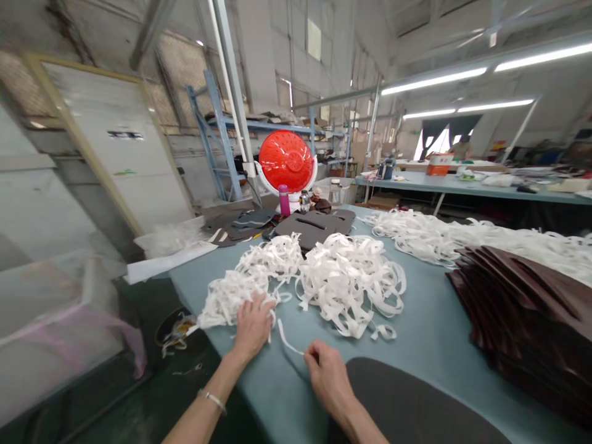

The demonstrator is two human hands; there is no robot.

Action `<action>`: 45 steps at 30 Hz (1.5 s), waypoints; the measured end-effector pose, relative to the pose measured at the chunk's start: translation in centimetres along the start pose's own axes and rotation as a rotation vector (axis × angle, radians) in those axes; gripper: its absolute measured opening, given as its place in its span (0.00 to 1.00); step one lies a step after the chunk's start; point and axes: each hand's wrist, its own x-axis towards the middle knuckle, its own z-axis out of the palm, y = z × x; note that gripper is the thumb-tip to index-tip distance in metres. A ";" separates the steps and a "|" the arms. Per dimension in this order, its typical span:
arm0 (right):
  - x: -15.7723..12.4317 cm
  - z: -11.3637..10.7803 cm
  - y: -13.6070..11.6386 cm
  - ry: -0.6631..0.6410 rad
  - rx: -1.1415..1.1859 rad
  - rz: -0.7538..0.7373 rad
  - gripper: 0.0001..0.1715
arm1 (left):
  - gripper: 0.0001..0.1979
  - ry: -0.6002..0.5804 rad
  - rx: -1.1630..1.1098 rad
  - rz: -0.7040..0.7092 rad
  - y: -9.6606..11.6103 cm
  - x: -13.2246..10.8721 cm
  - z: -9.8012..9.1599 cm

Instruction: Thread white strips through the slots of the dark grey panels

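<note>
My left hand rests with spread fingers on the edge of a pile of tangled white fabric strips at the table's left side. Between the thumb and forefinger of my right hand, the end of a single white strip is pinched. That strip curves up and away over the blue-green tabletop. A second white heap of strips lies a little beyond and to the right. Beside my right wrist is a flat dark grey panel with a rounded edge.
Dark brown glossy sheets are stacked at the right, with more white strips behind them. Grey cut pieces, a purple bottle and a red round fan stand at the far end. A plastic-lined bin is left.
</note>
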 end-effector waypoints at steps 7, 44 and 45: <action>-7.0 -8.4 2.6 -0.023 0.053 0.193 0.06 | 0.19 0.032 -0.101 -0.130 6.1 -0.8 -3.7; -22.4 -18.7 7.4 0.142 -0.119 0.463 0.18 | 0.09 -0.660 -0.860 0.345 20.3 -8.8 -6.0; -22.4 -18.9 7.2 0.158 -0.141 0.470 0.20 | 0.09 -0.694 -0.878 0.323 20.3 -8.6 -6.3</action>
